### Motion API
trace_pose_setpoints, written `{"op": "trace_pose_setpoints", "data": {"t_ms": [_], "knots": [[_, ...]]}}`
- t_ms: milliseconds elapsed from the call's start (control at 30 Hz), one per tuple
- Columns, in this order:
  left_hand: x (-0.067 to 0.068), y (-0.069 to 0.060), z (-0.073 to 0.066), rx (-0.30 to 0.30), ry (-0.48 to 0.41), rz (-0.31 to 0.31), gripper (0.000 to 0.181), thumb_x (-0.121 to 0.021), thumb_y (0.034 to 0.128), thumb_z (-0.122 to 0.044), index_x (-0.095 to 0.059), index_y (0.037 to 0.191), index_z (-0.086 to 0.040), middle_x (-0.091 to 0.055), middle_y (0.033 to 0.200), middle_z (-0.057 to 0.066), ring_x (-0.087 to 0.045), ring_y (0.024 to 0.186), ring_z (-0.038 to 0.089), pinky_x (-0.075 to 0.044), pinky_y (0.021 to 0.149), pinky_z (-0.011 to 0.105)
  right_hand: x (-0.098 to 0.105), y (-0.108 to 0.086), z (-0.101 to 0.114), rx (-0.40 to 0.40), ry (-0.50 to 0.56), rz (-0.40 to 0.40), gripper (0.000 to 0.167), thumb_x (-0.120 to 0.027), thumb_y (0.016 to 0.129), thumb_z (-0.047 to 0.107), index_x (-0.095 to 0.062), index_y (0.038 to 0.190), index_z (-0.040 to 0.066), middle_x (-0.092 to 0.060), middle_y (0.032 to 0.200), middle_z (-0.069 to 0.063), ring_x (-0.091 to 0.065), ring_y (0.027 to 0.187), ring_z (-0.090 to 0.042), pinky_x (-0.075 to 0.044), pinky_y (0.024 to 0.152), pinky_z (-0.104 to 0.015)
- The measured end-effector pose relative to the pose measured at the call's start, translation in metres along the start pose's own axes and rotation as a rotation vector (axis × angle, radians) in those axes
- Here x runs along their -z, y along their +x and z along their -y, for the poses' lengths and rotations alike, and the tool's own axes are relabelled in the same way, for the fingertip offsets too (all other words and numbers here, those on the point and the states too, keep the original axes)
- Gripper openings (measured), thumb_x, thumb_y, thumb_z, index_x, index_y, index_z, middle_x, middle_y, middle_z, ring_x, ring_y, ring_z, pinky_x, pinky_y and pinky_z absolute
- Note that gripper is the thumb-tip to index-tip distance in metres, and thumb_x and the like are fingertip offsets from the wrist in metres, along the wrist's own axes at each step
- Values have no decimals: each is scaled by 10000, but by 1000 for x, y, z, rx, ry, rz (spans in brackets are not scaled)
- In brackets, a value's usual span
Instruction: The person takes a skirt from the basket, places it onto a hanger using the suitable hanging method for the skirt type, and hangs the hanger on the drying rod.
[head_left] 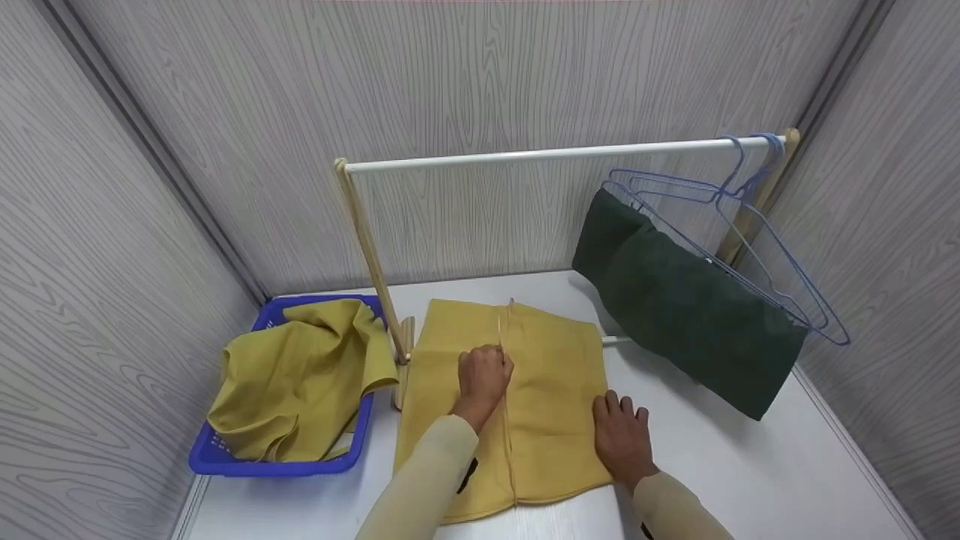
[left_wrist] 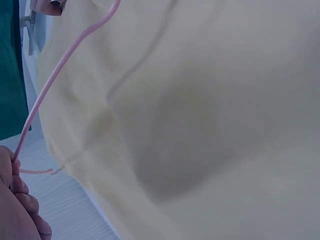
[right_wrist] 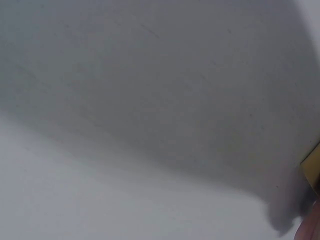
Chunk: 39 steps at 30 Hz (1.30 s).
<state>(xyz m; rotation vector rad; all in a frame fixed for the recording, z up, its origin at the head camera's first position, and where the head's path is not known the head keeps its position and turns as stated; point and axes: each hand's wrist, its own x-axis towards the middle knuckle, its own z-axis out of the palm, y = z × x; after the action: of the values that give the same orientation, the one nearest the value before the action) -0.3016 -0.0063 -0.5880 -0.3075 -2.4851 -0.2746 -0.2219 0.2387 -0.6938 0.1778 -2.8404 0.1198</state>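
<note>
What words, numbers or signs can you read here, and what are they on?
There are none: no readable word, label, brand, number or sign shows on the flat yellow cloth, pink hanger, blue basket, dark green cloth or anything else.

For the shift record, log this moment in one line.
left hand: grips pink hanger | right hand: rests at right edge of flat yellow cloth | blue basket: crumpled yellow cloth | rack: dark green cloth hanging

Pink wire [left_wrist: 62,64] in the left hand [left_wrist: 20,205], over pale cloth [left_wrist: 210,115].
</note>
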Motion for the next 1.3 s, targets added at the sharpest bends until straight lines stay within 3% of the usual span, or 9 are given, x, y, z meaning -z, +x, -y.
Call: {"op": "trace_pose_setpoints", "data": {"t_ms": [233,400,467,600,700,833,1067,1200,1300], "knots": [[4,-2,-6,-17,-14,20,336,-681,850,-157,-550,541,-131,-544,536,18,-508,480,181,-404,505,339,5,1,2,22,1,31,86,-467,1003,135,-482,1062,75,-435,1027,-102,-381,847,-312,-266,695,-477],[15,3,-13,-16,-85,92,385,-653,878,-161,-506,523,-129,-500,512,9,-377,459,131,-376,491,318,33,11,20,79,-84,125,122,-556,950,144,-522,1043,72,-476,995,-101,-418,901,-319,-310,753,-525],[21,7,-16,-10,-102,121,389,-647,882,-166,-509,520,-130,-494,508,3,-360,462,122,-375,492,315,47,17,37,79,7,85,86,-559,937,143,-571,971,64,-541,929,-104,-482,886,-325,-340,757,-526],[35,15,-21,8,-122,190,407,-633,913,-202,-510,531,-136,-477,512,-9,-383,462,122,-382,496,317,73,24,78,88,415,17,194,-521,972,158,-597,796,123,-575,739,7,-547,703,-195,-432,694,-389],[45,23,-24,23,-142,217,421,-619,931,-218,-487,537,-147,-447,512,-20,-369,460,117,-362,490,306,87,24,103,95,632,78,253,-517,1010,214,-565,767,167,-507,673,83,-473,603,-68,-420,586,-275],[56,31,-24,10,-133,173,414,-615,932,-221,-507,539,-145,-462,510,-18,-346,456,105,-370,468,296,99,26,122,94,640,94,320,-503,1040,311,-532,757,165,-484,647,78,-393,552,-23,-362,529,-225],[70,29,-15,-127,-109,32,446,-593,977,-438,-578,668,-118,-533,580,13,-512,492,153,-443,494,325,117,35,122,90,489,-172,290,-526,1025,180,-557,742,124,-553,619,15,-458,510,-98,-384,489,-273],[72,11,16,-231,-21,-93,449,-612,962,-448,-555,670,-112,-550,581,32,-546,505,204,-442,501,357,137,44,109,93,456,-224,339,-539,1009,165,-482,678,122,-416,552,27,-380,474,-130,-355,463,-326],[73,-7,50,-253,50,-121,414,-664,929,-425,-568,687,-103,-571,607,44,-561,538,232,-440,518,380,153,50,96,126,412,-242,359,-549,1004,171,-470,659,115,-426,549,-6,-420,473,-182,-380,467,-383]]}}
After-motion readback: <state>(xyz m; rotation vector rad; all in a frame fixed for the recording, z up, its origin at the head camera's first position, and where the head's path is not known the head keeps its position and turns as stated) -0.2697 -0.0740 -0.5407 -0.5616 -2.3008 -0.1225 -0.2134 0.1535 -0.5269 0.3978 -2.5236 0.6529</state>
